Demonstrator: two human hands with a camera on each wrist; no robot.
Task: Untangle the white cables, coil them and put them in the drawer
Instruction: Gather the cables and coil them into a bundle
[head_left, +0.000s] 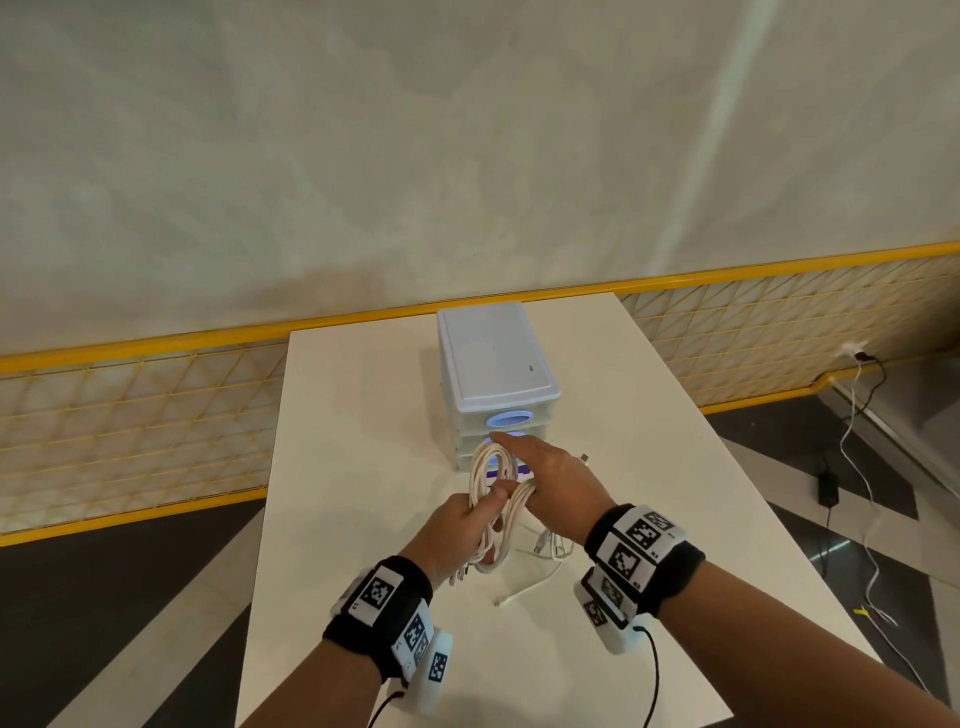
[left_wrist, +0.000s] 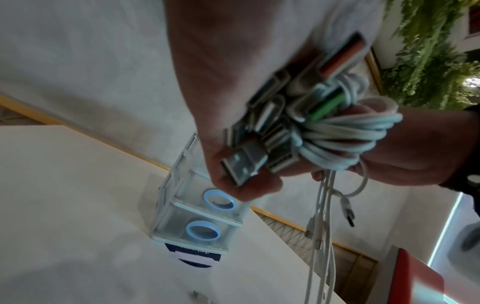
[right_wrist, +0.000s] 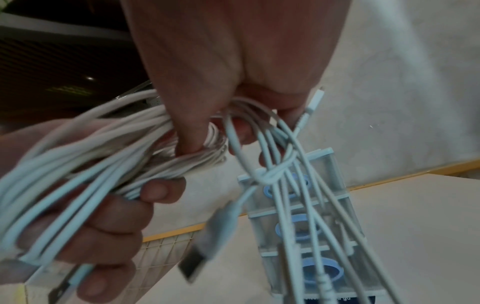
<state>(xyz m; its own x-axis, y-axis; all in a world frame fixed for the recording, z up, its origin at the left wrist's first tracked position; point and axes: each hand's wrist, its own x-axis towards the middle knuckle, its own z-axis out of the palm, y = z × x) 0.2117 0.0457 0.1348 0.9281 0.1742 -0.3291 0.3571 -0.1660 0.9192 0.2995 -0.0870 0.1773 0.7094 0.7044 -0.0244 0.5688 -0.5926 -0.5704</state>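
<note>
A bundle of white cables (head_left: 488, 470) is held above the white table (head_left: 363, 415), just in front of a small plastic drawer unit (head_left: 493, 358) whose drawers, with blue ring handles, are all closed. My left hand (head_left: 465, 519) grips the lower part of the coil (left_wrist: 337, 142) together with several USB plugs (left_wrist: 262, 144). My right hand (head_left: 550, 480) lies over the coil; its thumb (right_wrist: 191, 131) and fingers pinch the strands (right_wrist: 103, 156). Loose ends (right_wrist: 283, 185) dangle before the drawers (right_wrist: 311, 228), and a few plugs trail on the table (head_left: 540, 577).
The table is narrow, with edges close on both sides. A yellow mesh fence (head_left: 130, 415) runs behind it under a pale wall. On the floor at the right lie a power adapter (head_left: 828, 488) and more leads (head_left: 872, 545).
</note>
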